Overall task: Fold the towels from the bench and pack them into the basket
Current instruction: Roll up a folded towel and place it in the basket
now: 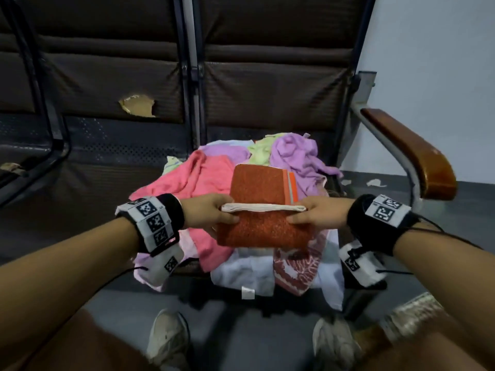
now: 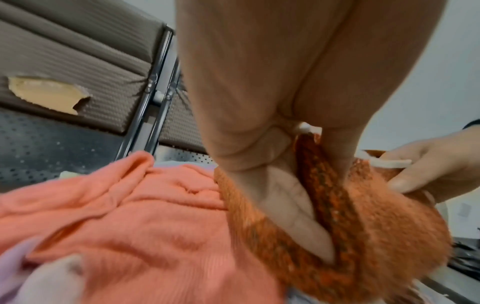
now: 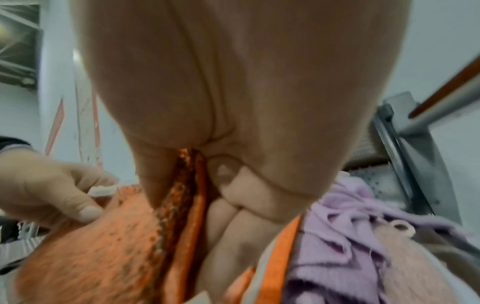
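A rust-orange towel [image 1: 257,188] with a white hem and a bright orange stripe is held half folded above the pile on the bench seat. My left hand [image 1: 214,214] pinches its left edge, thumb on top and fingers underneath. On the other side my right hand [image 1: 308,212] pinches the right edge the same way. The left wrist view shows the orange towel [image 2: 376,226] wrapped round my left fingers [image 2: 293,216]. In the right wrist view the orange towel [image 3: 98,257] runs between my right thumb and fingers [image 3: 233,205]. No basket is in view.
Under the held towel lies a pile: a pink towel [image 1: 198,178], a purple one [image 1: 297,156], a light green one [image 1: 261,151], white ones [image 1: 241,271] and a red-patterned one [image 1: 297,269]. A wooden armrest [image 1: 409,153] stands right. The backrest has a tear [image 1: 138,105].
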Motion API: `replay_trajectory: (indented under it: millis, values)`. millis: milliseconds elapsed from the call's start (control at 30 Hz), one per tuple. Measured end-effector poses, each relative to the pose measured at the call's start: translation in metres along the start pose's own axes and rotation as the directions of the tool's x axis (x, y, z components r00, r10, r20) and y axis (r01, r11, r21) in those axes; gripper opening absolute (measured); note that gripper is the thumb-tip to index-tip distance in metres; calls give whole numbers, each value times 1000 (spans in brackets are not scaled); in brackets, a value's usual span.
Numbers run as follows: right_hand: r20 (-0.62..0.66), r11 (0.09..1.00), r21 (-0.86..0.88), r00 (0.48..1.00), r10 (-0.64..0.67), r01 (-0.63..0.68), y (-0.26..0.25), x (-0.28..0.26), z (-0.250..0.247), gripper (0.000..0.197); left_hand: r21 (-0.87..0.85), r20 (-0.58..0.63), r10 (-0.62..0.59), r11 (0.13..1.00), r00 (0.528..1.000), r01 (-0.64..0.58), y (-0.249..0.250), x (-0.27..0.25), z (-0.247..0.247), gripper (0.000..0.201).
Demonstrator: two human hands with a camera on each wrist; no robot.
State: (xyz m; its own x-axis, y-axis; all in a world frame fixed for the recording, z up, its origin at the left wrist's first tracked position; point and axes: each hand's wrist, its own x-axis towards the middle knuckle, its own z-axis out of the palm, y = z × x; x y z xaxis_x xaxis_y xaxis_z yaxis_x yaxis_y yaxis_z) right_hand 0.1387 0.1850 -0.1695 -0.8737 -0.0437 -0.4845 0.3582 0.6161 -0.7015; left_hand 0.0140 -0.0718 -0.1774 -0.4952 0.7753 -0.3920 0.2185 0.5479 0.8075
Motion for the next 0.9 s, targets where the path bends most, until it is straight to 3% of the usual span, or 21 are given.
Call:
replay_trajectory:
  millis: [67,133,200,267,400,467,533,633,667,733,800,833,867,900]
  values:
    - [77,988,138,995,62,-72,8,2,7,15,-43,66,-65,997,996,68,-5,0,6,20]
    - [48,978,189,995,86,-93,11,8,8,27,-72,53,-98,992,994,102,-4,4,6,17]
    - [-81,977,196,992,97,-80,13,18,5,35,-86,-46,-97,992,994,93,-3,15,4,11]
    - [-228,970,241,969,100,-43,13,29,-1,35,-120,-206,-85,991,975,61,-4,32,-1,18]
    - [-530,961,257,846,56,97,16,59,-16,10,-285,-476,-93,957,874,-53,-8,73,-9,15]
    - [-607,967,228,793,50,114,16,74,-20,19,-262,-594,-74,959,801,-106,-12,92,-13,12]
    - [-654,980,166,756,29,106,17,88,-21,19,-211,-657,-47,970,752,-124,-16,108,-15,14]
    - [-698,996,86,715,41,26,18,102,-19,20,-184,-679,-83,981,729,-61,-23,123,-15,21]
    - [-713,999,49,700,39,-6,18,102,-18,30,-185,-684,-96,982,723,-45,-24,125,-15,26]
    - [-742,998,-66,669,-42,-11,17,95,-16,52,-130,-728,-68,991,682,-40,-24,121,-15,36]
    - [-732,964,-257,637,-241,69,16,81,-9,42,47,-785,106,993,610,-112,-24,106,-11,31]
    - [-687,932,-345,647,-332,112,15,72,-4,29,122,-773,202,978,602,-171,-25,97,-8,25]
    - [-617,898,-413,679,-398,151,17,65,1,21,158,-727,266,962,633,-223,-27,87,-3,19]
    - [-537,866,-467,722,-436,176,18,57,8,23,166,-656,296,954,694,-249,-29,77,2,16]
